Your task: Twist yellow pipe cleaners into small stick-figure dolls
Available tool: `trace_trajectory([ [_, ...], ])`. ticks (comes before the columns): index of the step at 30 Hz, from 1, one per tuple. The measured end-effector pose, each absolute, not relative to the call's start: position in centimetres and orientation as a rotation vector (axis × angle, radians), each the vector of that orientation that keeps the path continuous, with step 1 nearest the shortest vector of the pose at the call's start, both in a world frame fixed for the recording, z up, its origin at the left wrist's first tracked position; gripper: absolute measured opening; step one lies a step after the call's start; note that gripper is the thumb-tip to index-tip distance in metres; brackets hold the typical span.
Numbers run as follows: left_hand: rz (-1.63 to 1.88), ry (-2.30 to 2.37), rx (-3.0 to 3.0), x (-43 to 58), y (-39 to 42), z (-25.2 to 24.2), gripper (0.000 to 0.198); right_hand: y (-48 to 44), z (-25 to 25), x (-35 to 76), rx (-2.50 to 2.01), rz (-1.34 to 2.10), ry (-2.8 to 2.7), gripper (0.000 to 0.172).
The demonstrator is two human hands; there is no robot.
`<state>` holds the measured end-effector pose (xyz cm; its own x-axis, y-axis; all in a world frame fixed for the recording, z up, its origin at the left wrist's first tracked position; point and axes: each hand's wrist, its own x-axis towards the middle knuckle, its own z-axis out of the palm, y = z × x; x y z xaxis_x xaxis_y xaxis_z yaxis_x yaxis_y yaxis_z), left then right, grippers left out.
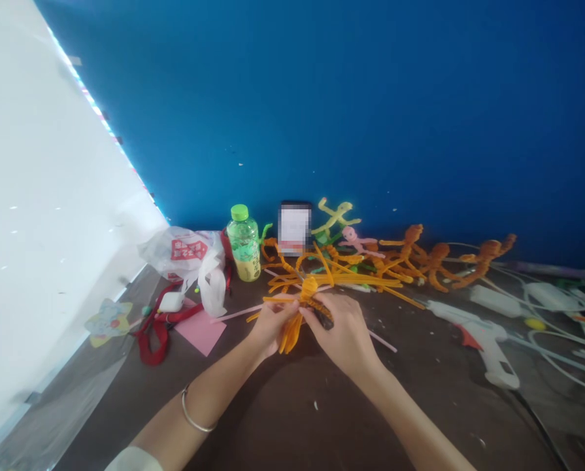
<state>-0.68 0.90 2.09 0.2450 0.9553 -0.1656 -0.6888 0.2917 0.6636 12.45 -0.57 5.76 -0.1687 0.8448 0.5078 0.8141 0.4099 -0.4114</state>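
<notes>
My left hand (pixel 272 329) and my right hand (pixel 344 333) meet over the dark table (pixel 292 405), both gripping an orange pipe-cleaner figure (pixel 304 307) with a twisted body and loose strands hanging below. A thin pink straw (pixel 380 341) runs beneath my right hand and out the far side. A dark object (pixel 324 318) shows under my right fingers, too hidden to name. Just behind my hands lies a loose heap of yellow-orange pipe cleaners (pixel 336 278).
Finished pipe-cleaner figures (pixel 483 258) line the blue wall (pixel 321 98). Nearby stand a green-capped bottle (pixel 244 243), a plastic bag (pixel 182 252), a pink paper sheet (pixel 200 329), red cord (pixel 161 337), and a white hot glue gun (pixel 478 337) with cables.
</notes>
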Motion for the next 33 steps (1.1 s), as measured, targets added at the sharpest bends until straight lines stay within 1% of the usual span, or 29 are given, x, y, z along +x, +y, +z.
trace_trajectory([
  [5,1.171,0.616,0.542,-0.9,0.9,1.8,0.018,-0.8,6.0,12.2,-1.387,0.103,-1.987,0.011],
  [9,1.163,0.610,0.554,-0.9,0.7,2.0,0.018,-1.0,6.0,11.9,-1.397,0.120,-1.967,0.012],
  [12,1.173,0.590,0.595,-0.8,0.6,2.2,0.015,-1.1,5.8,11.7,-1.422,0.110,-1.977,0.009],
  [16,1.164,0.566,0.656,-0.7,0.4,2.2,0.014,-1.2,5.6,11.5,-1.452,0.007,-1.999,0.003],
  [21,1.165,0.563,0.712,-0.7,0.4,2.1,0.014,-1.3,5.3,11.4,-1.466,-0.160,-2.020,0.005],
  [23,1.187,0.567,0.717,-0.6,0.4,2.2,0.013,-1.3,5.3,11.4,-1.457,-0.178,-2.026,0.006],
  [26,1.215,0.566,0.719,-0.6,0.5,2.3,0.013,-1.3,5.4,11.5,-1.439,-0.095,-2.048,0.008],
  [30,1.201,0.582,0.663,-0.7,0.6,2.1,0.019,-1.2,5.5,11.5,-1.422,0.075,-2.106,0.012],
  [33,1.211,0.578,0.617,-0.7,0.6,1.7,0.018,-1.1,5.4,11.4,-1.412,0.169,-2.131,0.015],
])
